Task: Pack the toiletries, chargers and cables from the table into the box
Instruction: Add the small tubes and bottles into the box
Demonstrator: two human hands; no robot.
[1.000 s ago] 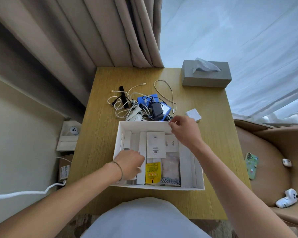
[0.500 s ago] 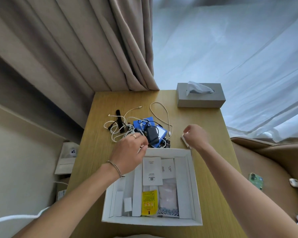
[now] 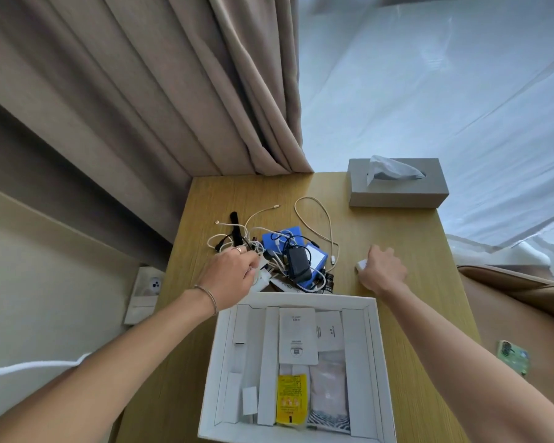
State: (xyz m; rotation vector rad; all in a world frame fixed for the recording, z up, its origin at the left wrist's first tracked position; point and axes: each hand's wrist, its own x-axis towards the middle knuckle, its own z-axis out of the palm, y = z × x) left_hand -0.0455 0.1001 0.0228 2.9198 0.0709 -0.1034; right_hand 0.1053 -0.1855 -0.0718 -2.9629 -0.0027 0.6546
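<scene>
Both hands have left the white box (image 3: 378, 362) at the near edge of the table (image 3: 397, 244). The left hand (image 3: 229, 279) has reached the cable tangle (image 3: 282, 254) just beyond the box, fingers curling into its white leads; the right hand (image 3: 383, 270) now closes on the small white charger (image 3: 361, 265), right of the pile. Two pickups appear imminent; chargers and cables remain unpacked.

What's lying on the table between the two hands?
In the head view, a tangle of cables and a black charger on blue packaging, then bare table.
</scene>
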